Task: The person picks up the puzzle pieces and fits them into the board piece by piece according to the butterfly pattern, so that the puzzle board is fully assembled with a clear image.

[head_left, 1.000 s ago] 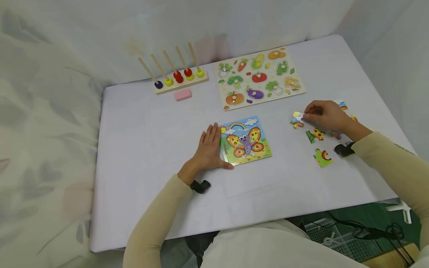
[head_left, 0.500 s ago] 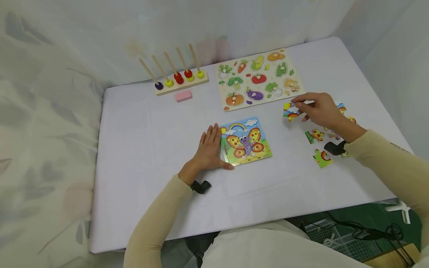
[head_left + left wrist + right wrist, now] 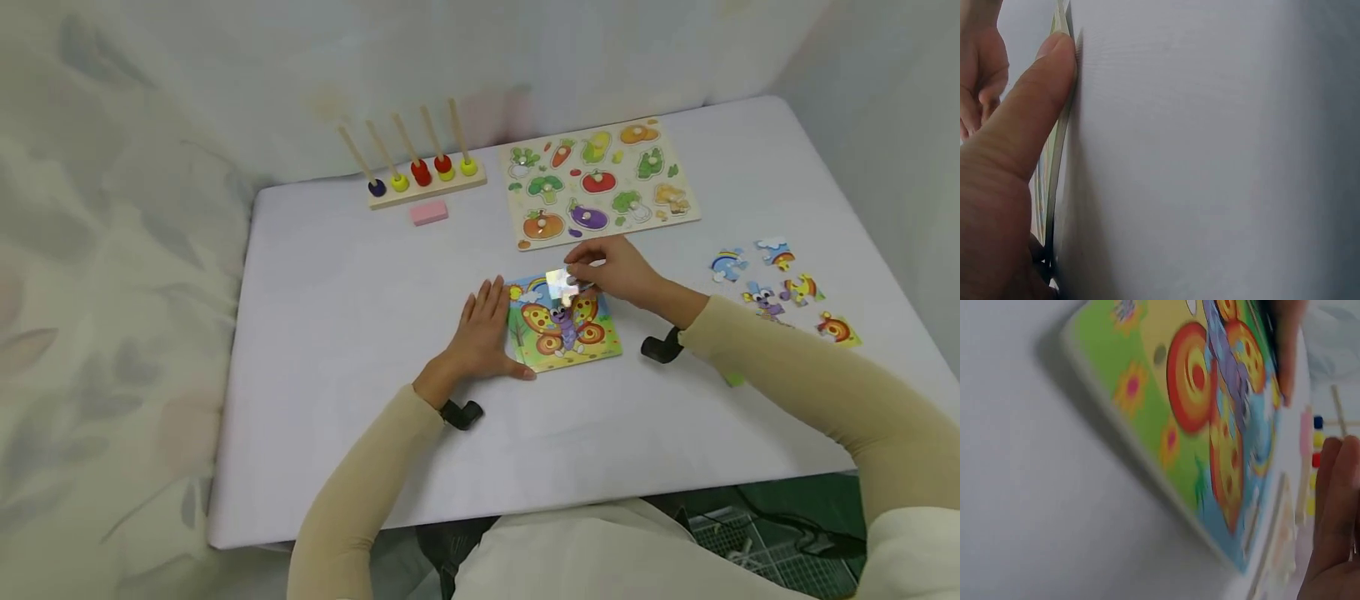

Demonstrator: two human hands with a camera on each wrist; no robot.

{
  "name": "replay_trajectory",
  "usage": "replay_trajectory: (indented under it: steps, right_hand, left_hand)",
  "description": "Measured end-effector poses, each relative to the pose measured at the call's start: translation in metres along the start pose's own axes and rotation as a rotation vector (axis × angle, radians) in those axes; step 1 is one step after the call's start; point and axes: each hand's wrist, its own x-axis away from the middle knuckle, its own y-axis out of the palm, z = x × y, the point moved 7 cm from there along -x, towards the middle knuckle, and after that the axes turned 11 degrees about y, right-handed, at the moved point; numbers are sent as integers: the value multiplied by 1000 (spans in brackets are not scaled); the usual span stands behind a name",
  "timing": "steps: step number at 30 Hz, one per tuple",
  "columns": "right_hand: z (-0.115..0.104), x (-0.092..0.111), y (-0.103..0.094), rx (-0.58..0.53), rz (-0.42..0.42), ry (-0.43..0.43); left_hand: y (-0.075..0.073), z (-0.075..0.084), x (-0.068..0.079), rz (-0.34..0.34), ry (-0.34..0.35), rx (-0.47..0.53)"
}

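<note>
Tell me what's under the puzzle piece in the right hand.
Under the puzzle piece lies the butterfly board, much of its printed picture showing. In the head view, the piece and right hand cover part of the upper picture; I can't tell whether piece and board touch.

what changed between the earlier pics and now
The right hand has moved left, from near the loose pieces to over the butterfly board, carrying a puzzle piece it already held half a second ago; nothing has been let go. The left hand stays against the board's left side; the vegetable board, bead stand and pink block stayed put.
</note>
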Motion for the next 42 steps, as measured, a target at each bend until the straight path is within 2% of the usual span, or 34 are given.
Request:
replay_trajectory:
  steps: [4, 7, 11, 14, 20, 28, 35, 42]
  right_hand:
    - [-6, -14, 28, 59, -27, 0]
    - [-11, -19, 39, 148, -16, -33]
    - [-18, -18, 45, 374, 9, -145]
    - [-20, -13, 47, 533, -7, -236]
    - [-21, -7, 52, 726, -26, -325]
    - [-18, -6, 63, 809, -34, -402]
    - [-19, -6, 63, 798, -41, -373]
    - [-21, -11, 66, 817, -42, -375]
  left_hand:
    - [-2, 0, 0, 0, 4, -3]
    - [-2, 1, 0, -2, 7, 3]
    - [-4, 0, 1, -9, 3, -9]
    - [-7, 1, 0, -11, -1, -34]
    - [-12, 3, -1, -15, -2, -28]
    - [-6, 1, 2, -29, -15, -15]
    - [-6, 1, 2, -23, -3, -11]
    - [-8, 3, 4, -20, -34, 12]
